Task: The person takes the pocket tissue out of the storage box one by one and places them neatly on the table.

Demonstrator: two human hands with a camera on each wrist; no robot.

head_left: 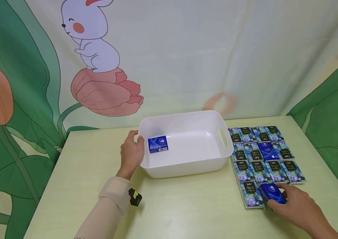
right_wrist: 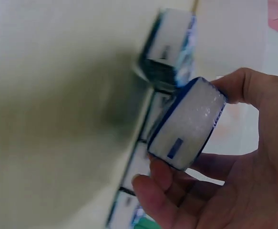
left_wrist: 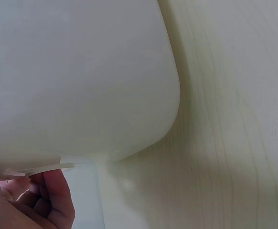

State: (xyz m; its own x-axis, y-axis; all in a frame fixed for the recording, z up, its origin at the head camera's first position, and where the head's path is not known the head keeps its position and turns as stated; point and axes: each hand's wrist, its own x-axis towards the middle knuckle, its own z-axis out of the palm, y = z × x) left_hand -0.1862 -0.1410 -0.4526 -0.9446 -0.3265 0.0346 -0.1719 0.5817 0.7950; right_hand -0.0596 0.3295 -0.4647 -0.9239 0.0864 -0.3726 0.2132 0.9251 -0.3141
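Note:
A white plastic bin [head_left: 183,171] stands on the table, its left end gripped by my left hand [head_left: 132,151]. In the left wrist view, curled fingers [left_wrist: 57,193] hook at the bin's edge. One blue tissue packet [head_left: 158,144] lies inside, against the left wall. My right hand [head_left: 301,205] pinches another blue packet [head_left: 272,193] between thumb and fingers at the near end of the packet rows. From the right wrist view, this held packet [right_wrist: 189,125] is tilted, its pale side facing the camera. Beside it sits a floral-patterned tissue packet [head_left: 251,195].
Rows of floral packets [head_left: 258,171] lie right of the bin, with one blue packet [head_left: 268,151] among them. A small black-and-yellow device [head_left: 135,197] is at the left sleeve's cuff. Behind the table [head_left: 186,205] hangs a printed cloth [head_left: 180,59] with a rabbit and flowers.

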